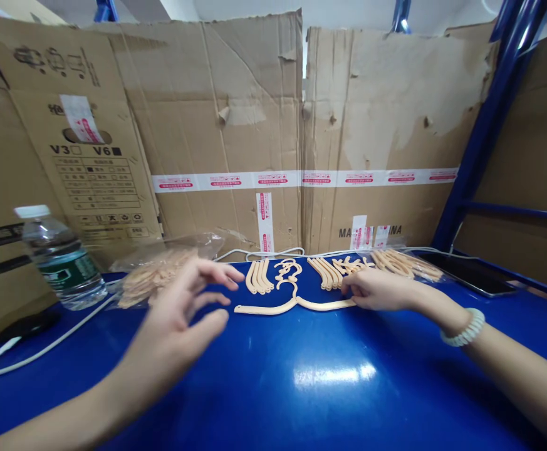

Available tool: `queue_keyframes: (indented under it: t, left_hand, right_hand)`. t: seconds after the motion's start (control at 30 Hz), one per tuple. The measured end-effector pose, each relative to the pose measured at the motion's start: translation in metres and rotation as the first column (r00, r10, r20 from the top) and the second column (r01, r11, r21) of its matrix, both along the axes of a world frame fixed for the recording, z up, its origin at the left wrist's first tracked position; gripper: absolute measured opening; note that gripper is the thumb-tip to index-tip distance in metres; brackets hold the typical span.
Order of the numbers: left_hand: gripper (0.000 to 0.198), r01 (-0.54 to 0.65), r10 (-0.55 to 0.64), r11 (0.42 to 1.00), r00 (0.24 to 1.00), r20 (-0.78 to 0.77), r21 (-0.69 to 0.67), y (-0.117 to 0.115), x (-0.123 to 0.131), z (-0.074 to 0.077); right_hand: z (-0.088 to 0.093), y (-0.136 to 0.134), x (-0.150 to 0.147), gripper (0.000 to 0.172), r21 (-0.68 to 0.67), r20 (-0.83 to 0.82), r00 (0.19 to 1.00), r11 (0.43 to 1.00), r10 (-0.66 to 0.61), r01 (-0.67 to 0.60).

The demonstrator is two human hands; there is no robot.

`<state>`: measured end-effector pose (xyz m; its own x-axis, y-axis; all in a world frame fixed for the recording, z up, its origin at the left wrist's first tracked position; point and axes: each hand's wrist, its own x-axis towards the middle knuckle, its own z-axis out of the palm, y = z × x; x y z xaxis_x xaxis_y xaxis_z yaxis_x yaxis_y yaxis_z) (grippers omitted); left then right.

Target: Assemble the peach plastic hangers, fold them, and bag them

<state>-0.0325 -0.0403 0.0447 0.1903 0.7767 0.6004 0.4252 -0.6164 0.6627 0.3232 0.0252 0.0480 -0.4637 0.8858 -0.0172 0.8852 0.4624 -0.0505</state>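
A tan plastic hanger-shaped piece lies flat on the blue table, its hook pointing away from me. My right hand rests on its right arm, fingers curled and pressing the tip. My left hand hovers open above the table left of the piece, fingers spread, slightly blurred, holding nothing. Behind the piece lie small groups of curved tan strips, tan hook parts and more tan strips.
A clear bag of tan parts lies at the left, beside a water bottle. A white cable runs along the left. A dark phone lies at the right. Cardboard boxes wall the back; a blue rack post rises at the right.
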Motion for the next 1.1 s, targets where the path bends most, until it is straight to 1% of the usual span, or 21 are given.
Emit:
queue_keyframes:
  t: [0.07,0.1,0.13,0.2,0.27,0.33,0.43,0.53,0.63,0.67,0.73,0.8,0.83,0.97,1.1]
  left_hand:
    - [0.013,0.058,-0.065,0.995,0.995,-0.081,-0.082,0.027,0.015,-0.004]
    - [0.011,0.062,-0.075,0.992,0.989,-0.126,-0.108,0.041,0.019,-0.009]
    - [0.011,0.041,-0.059,0.993,0.985,-0.16,-0.115,0.055,0.021,-0.015]
    - [0.014,-0.019,-0.003,0.995,0.975,-0.224,-0.094,0.08,0.019,-0.026]
    - [0.017,-0.027,0.004,0.996,0.969,-0.248,-0.089,0.102,0.014,-0.034]
    - [0.019,-0.03,0.006,0.996,0.965,-0.264,-0.087,0.119,0.009,-0.039]
    - [0.018,-0.043,0.025,0.997,0.958,-0.285,-0.058,0.137,0.002,-0.042]
    - [0.019,-0.057,0.055,0.998,0.952,-0.301,0.0,0.147,-0.002,-0.046]
    - [0.032,-0.05,0.071,0.996,0.944,-0.321,0.073,0.148,-0.002,-0.05]
    - [0.033,-0.041,0.072,0.994,0.942,-0.329,0.098,0.148,-0.002,-0.051]
    - [0.026,-0.006,0.056,0.989,0.935,-0.349,0.144,0.146,0.001,-0.053]
    - [0.017,0.05,0.023,0.982,0.926,-0.377,0.184,0.143,0.003,-0.055]
    - [0.015,0.081,0.003,0.977,0.92,-0.392,0.198,0.143,0.004,-0.055]
    - [0.018,0.182,-0.065,0.958,0.891,-0.449,0.223,0.14,0.006,-0.056]
    - [0.022,0.232,-0.102,0.949,0.868,-0.487,0.214,0.138,0.006,-0.056]
  right_hand:
    - [-0.001,0.002,0.001,0.028,0.02,0.002,1.0,1.0,-0.006,0.006]
    - [-0.002,0.003,0.002,0.028,0.03,0.002,1.0,1.0,-0.007,0.007]
    - [-0.003,0.004,0.003,0.027,0.039,0.002,1.0,0.999,-0.01,0.009]
    - [-0.004,0.005,0.004,0.026,0.055,-0.002,1.0,0.998,-0.011,0.011]
    - [-0.004,0.006,0.005,0.025,0.067,-0.007,1.0,0.998,-0.009,0.009]
    - [-0.005,0.007,0.005,0.024,0.079,-0.015,1.0,0.997,-0.003,0.004]
    - [-0.006,0.009,0.005,0.02,0.102,-0.03,1.0,0.995,0.005,-0.002]
    - [-0.008,0.01,0.006,0.02,0.136,-0.051,0.999,0.991,0.01,-0.003]
    - [-0.011,0.012,0.006,0.02,0.178,-0.081,0.997,0.984,0.015,0.0]
    - [-0.012,0.012,0.006,0.019,0.195,-0.093,0.996,0.981,0.016,0.002]
    - [-0.013,0.012,0.003,0.018,0.232,-0.123,0.992,0.973,0.023,0.007]
    - [-0.015,0.013,0.0,0.018,0.269,-0.159,0.987,0.963,0.034,0.01]
    - [-0.015,0.013,-0.002,0.018,0.283,-0.178,0.983,0.959,0.042,0.01]
    - [-0.019,0.018,-0.011,0.018,0.321,-0.251,0.965,0.947,0.072,0.013]
    - [-0.023,0.027,-0.019,0.021,0.349,-0.297,0.951,0.937,0.083,0.027]
